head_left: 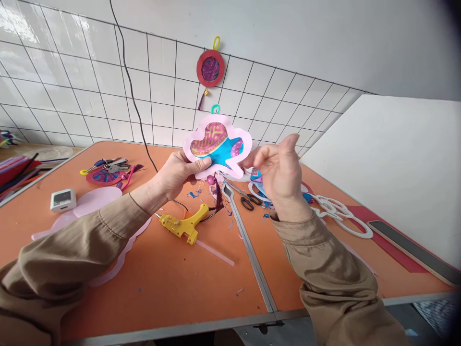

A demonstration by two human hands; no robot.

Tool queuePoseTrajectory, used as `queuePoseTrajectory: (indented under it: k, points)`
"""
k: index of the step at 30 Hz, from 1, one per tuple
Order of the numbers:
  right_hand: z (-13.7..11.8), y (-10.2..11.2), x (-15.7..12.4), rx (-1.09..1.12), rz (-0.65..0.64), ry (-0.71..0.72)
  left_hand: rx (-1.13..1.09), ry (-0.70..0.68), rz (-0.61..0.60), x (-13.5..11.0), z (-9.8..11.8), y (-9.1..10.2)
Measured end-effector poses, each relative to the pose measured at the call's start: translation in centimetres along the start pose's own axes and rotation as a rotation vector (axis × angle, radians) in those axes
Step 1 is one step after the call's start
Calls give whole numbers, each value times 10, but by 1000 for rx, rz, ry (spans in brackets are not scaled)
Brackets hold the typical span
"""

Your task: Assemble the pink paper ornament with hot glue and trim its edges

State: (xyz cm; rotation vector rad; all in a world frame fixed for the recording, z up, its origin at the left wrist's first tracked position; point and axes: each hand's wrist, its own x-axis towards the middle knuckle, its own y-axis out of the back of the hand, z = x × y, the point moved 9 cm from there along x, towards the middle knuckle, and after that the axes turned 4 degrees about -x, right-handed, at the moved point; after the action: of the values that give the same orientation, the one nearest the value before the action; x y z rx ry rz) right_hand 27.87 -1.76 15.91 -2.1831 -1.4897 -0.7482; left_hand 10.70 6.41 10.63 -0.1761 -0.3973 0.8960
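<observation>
My left hand [180, 173] pinches the lower left edge of a pink cloud-shaped paper ornament [246, 144], thumb in front. Its window shows patterned pink, gold and blue fabric. A turquoise loop [215, 109] tops it, and a pink bead [211, 179] with a dark red tassel [218, 194] hangs below. My right hand [283, 168] is at the ornament's right edge, thumb raised and fingers loosely bent, holding nothing visible. Whether its fingertips touch the paper is unclear. Below the ornament, a yellow glue gun [182, 225] with a clear glue stick [215, 252] lies on the orange table [173, 298].
Black-handled scissors [247, 202], blue scraps and white paper rings [333, 209] lie right of centre. A phone [414, 250] rests at far right. Keys [117, 166], a red round ornament [104, 177] and a white box [63, 200] sit left. Another round ornament [211, 68] hangs on the tiled wall.
</observation>
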Motion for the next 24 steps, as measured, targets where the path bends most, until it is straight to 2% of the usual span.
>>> queuePoseTrajectory:
  k: [3,5,10,13,16,21,24]
  points:
    - [19,-23,-6,8,-210,-121,32,-2,5,-1,0,-1]
    - [27,-32,-11,-8,-258,-149,59,-8,12,-2,1,-2]
    - [34,-40,-18,-122,-227,-142,60,-59,-11,-2,5,-5]
    - [37,-40,-20,-91,-221,-189,32,-57,-26,-1,3,-5]
    - [38,-44,-23,-54,-271,-219,1,-50,-15,-1,1,-4]
    - [35,-48,-25,-114,-308,-193,-40,-10,59,-1,-5,3]
    - [34,-51,-28,-100,-343,-211,-71,2,41,1,-5,2]
